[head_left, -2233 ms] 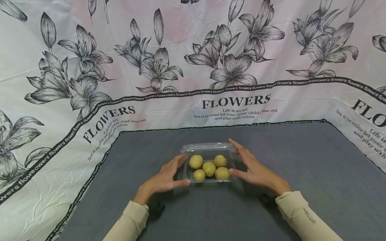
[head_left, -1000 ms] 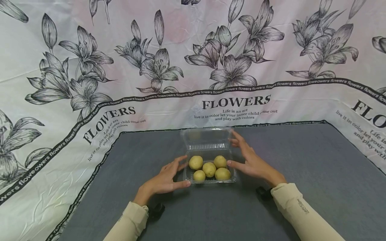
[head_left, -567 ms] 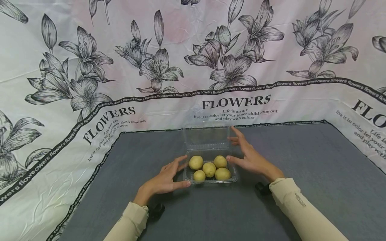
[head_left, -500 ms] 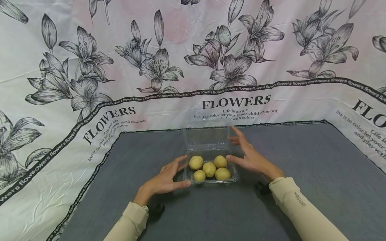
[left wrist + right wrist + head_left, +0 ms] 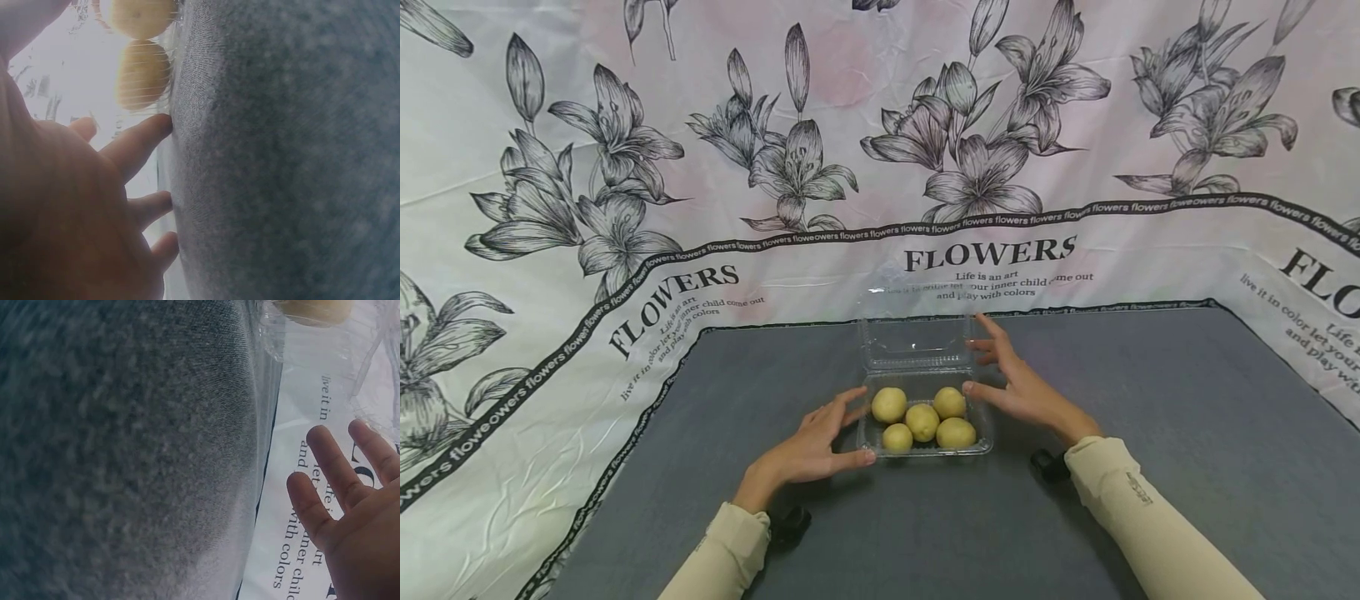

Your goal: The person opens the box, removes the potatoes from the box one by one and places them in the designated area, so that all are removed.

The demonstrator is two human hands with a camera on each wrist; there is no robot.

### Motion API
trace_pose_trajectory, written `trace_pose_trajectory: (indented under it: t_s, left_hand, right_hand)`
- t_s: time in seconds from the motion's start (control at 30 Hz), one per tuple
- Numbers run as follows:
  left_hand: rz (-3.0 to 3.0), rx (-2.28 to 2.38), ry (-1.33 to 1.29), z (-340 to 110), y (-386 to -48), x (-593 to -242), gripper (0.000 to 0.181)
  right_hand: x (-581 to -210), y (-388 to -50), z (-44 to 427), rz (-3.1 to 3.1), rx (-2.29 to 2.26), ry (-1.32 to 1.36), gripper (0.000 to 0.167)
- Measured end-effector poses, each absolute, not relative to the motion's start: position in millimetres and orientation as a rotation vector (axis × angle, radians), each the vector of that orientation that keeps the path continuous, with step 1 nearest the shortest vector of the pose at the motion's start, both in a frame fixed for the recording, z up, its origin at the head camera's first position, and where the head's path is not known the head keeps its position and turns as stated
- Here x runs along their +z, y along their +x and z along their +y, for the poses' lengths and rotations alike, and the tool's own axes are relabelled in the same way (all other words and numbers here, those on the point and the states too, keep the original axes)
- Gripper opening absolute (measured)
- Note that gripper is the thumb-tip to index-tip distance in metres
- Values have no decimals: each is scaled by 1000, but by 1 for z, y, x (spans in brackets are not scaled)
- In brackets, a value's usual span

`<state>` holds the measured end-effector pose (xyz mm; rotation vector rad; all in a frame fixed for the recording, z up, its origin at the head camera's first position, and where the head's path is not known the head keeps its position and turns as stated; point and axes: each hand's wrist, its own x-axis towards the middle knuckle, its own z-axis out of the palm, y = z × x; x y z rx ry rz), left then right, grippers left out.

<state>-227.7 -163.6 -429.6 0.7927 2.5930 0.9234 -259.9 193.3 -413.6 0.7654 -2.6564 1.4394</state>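
Observation:
A clear plastic clamshell box (image 5: 927, 453) rests on the grey table with its transparent lid (image 5: 916, 340) raised at the back. Several yellow lemons (image 5: 922, 422) lie inside it. My left hand (image 5: 808, 446) is at the box's left side, thumb by the front left corner and fingers extended along the wall. In the left wrist view, two lemons (image 5: 144, 75) show through the ribbed wall beyond the fingers. My right hand (image 5: 1033, 400) is spread beside the right side, its thumb near the rim and its fingers close to the lid's edge; whether they touch is unclear.
The grey table surface (image 5: 1187, 433) spreads around the box. Behind it hangs a white cloth (image 5: 820, 275) with printed lilies and the word FLOWERS. Dark straps or devices (image 5: 792, 527) sit under both wrists.
The lid has swung up and back from low over the box to raised. My right hand has shifted slightly up and left beside it; the left hand has barely moved.

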Motion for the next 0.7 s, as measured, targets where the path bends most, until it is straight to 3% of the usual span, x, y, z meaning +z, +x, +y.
trace_pose_trajectory:
  t_s: [0.7]
  left_hand:
    - [2596, 924, 797, -164, -228, -431, 96]
  right_hand:
    - [-420, -268, 196, -2723, 1401, 775, 96]
